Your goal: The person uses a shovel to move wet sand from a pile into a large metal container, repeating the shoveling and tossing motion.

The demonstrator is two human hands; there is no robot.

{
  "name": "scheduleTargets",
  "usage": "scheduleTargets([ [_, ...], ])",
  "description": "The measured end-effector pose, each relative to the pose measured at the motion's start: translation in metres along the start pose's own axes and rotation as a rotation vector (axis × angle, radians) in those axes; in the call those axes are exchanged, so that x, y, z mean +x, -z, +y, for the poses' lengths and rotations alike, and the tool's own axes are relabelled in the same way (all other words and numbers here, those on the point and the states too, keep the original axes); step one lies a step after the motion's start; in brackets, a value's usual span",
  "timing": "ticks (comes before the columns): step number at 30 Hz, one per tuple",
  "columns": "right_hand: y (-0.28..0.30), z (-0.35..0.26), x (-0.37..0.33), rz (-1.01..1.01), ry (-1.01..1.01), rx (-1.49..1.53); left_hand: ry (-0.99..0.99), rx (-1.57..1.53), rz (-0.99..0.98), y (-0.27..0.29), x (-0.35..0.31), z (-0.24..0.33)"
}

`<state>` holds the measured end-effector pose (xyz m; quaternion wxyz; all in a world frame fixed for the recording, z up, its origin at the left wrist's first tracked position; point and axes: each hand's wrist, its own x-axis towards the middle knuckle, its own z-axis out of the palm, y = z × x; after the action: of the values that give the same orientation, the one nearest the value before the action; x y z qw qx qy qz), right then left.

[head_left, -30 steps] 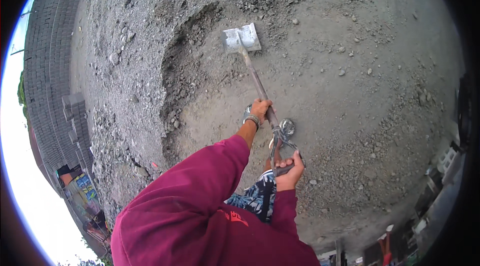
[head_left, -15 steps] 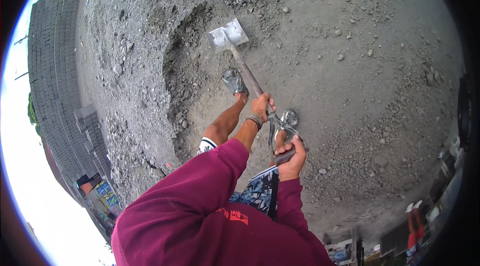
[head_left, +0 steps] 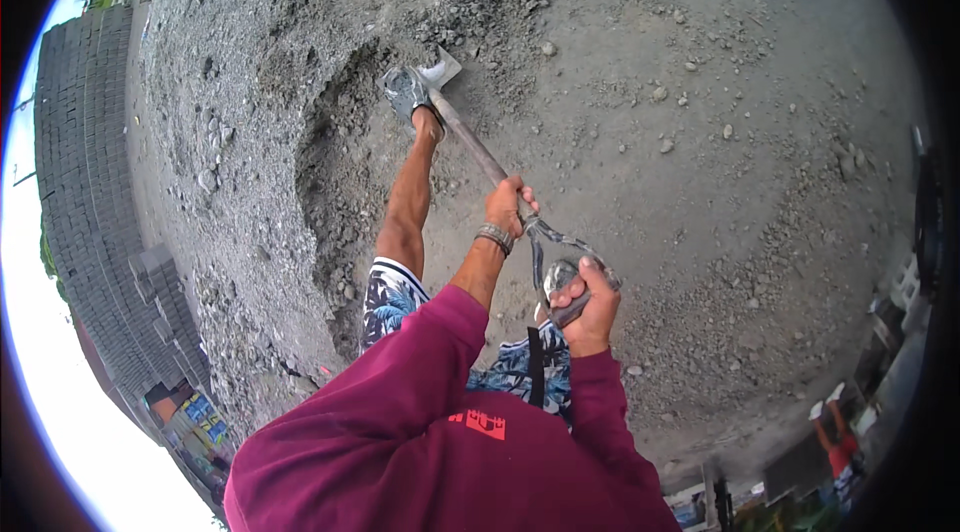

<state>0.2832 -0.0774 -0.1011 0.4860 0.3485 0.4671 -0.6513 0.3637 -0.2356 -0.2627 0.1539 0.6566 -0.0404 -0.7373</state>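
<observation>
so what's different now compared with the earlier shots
The left foot has stepped forward, up the picture and leftward, and now covers part of the shovel blade; whether it presses down is unclear. Nothing was taken hold of or let go: the left hand stays around the shaft, the right hand on the end grip.

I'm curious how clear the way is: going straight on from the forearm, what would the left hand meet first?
The left hand is closed around the shovel's shaft; past that, its line probably meets grey ground, though depth is unclear.
</observation>
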Motion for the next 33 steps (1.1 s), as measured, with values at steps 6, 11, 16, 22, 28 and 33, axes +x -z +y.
scheduleTargets([
  [6,0.049,0.046,-0.066,0.061,-0.068,0.162,0.035,0.187,0.15,0.048,-0.065,-0.037],
  [11,-0.01,0.037,-0.013,-0.023,-0.055,0.241,0.111,0.207,0.043,0.021,-0.008,0.034],
  [16,0.024,0.004,0.054,-0.014,0.001,-0.024,-0.017,-0.008,0.052,-0.012,0.04,0.0],
  [22,0.059,0.061,-0.031,0.005,-0.03,0.038,0.015,0.143,0.099,0.057,-0.022,-0.033],
  [28,0.001,0.059,-0.003,-0.037,0.082,0.106,0.059,0.141,0.047,0.025,0.007,0.006],
  [33,0.049,0.02,0.075,0.05,0.094,-0.071,-0.008,0.03,-0.051,0.03,0.063,-0.028],
])
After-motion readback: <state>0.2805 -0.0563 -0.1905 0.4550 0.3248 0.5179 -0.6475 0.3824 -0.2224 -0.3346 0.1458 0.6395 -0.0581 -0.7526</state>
